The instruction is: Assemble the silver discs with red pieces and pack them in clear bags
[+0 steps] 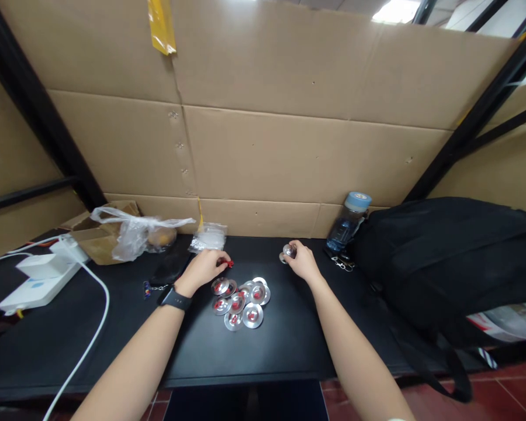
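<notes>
Several round silver metal discs with red centres (241, 301) lie in a cluster on the black table (284, 333). My left hand (204, 267), with a black watch on its wrist, is closed just behind the cluster and pinches a small red piece (228, 264). My right hand (301, 261) is farther right, its fingers closed round a silver disc (288, 252) held just above the table.
A black backpack (442, 257) fills the right side, with a blue-capped water bottle (348, 222) and keys beside it. At the left are a cardboard box with a plastic bag (131, 231), a small clear bag (208, 237), white devices (44, 275) and a white cable. Cardboard walls stand behind.
</notes>
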The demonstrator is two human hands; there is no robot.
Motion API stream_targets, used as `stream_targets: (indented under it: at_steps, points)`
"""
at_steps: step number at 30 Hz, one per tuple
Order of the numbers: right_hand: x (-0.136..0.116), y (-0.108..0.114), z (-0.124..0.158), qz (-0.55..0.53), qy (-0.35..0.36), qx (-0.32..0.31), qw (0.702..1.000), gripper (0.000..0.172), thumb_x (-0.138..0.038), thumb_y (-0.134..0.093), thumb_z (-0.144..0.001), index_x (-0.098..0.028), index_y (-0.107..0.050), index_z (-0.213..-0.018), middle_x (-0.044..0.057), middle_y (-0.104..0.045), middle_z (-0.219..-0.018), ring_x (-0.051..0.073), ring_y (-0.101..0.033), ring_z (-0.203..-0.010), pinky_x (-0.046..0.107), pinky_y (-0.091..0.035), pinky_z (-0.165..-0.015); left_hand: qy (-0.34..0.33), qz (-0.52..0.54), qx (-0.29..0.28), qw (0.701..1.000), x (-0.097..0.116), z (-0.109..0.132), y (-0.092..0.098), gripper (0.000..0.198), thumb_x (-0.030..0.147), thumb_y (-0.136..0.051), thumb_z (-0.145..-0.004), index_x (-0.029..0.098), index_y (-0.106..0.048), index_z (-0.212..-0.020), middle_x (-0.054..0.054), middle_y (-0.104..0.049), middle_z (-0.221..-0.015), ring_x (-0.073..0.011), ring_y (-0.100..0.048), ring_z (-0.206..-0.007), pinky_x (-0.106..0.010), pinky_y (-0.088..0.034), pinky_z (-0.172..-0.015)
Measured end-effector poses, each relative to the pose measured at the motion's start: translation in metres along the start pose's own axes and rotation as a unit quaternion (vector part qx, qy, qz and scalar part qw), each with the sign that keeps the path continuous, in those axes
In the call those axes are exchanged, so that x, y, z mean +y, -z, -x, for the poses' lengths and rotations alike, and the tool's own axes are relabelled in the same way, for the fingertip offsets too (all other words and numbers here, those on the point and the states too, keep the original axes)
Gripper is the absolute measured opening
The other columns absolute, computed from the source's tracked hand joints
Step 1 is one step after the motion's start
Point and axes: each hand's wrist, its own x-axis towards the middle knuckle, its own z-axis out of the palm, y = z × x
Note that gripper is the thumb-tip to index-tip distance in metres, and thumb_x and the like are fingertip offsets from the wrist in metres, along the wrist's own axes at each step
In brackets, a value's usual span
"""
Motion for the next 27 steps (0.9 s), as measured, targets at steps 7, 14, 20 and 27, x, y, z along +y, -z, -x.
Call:
stream_targets:
  at_steps: [7, 14, 20, 27]
  points:
    - [0.017, -0.01, -0.002, 0.069, -0.047, -0.064, 0.994, 0.041, -0.036, -0.077, -0.081, -0.024, -0.066, -0.119, 0.008, -0.071, -0.107, 0.026, -0.064, -0.106, 0.032, -0.047, -0.088, 0.016, 0.101, -0.174, 0.979, -0.003, 0.014, 0.028, 0.043, 0.041, -0.083, -0.066, 0.021, -0.073, -0.103, -0.002, -0.07, -0.09, -0.0193, -0.064, -0.082, -0.025, -0.049, -0.073]
    - [0.019, -0.008, -0.002, 0.067, -0.017, -0.082, 0.994, 0.041, -0.031, -0.078, -0.079, -0.024, -0.068, -0.118, 0.007, -0.072, -0.111, 0.027, -0.062, -0.109, 0.033, -0.047, -0.09, 0.052, 0.142, -0.279, 0.948, -0.006, 0.02, 0.026, 0.029, 0.029, -0.076, -0.068, 0.018, -0.074, -0.094, -0.002, -0.072, -0.08, -0.0186, -0.068, -0.075, -0.023, -0.05, -0.068]
    - [0.015, -0.006, 0.002, 0.079, 0.007, -0.082, 0.994, 0.031, -0.027, -0.078, -0.08, -0.027, -0.072, -0.111, 0.006, -0.072, -0.107, 0.028, -0.06, -0.108, 0.035, -0.047, -0.089, -0.003, 0.114, -0.265, 0.957, 0.006, 0.016, 0.024, 0.026, 0.026, -0.075, -0.069, 0.021, -0.077, -0.095, -0.001, -0.073, -0.08, -0.0171, -0.067, -0.075, -0.02, -0.047, -0.066]
    - [-0.01, -0.007, 0.007, -0.009, 0.135, -0.014, 0.991, 0.026, -0.02, -0.076, -0.08, -0.022, -0.072, -0.106, 0.008, -0.067, -0.114, 0.025, -0.06, -0.105, 0.039, -0.046, -0.095, -0.04, 0.109, -0.175, 0.978, 0.017, 0.013, 0.029, 0.015, 0.027, -0.063, -0.087, 0.018, -0.076, -0.087, -0.003, -0.074, -0.079, -0.0166, -0.067, -0.072, -0.022, -0.047, -0.069]
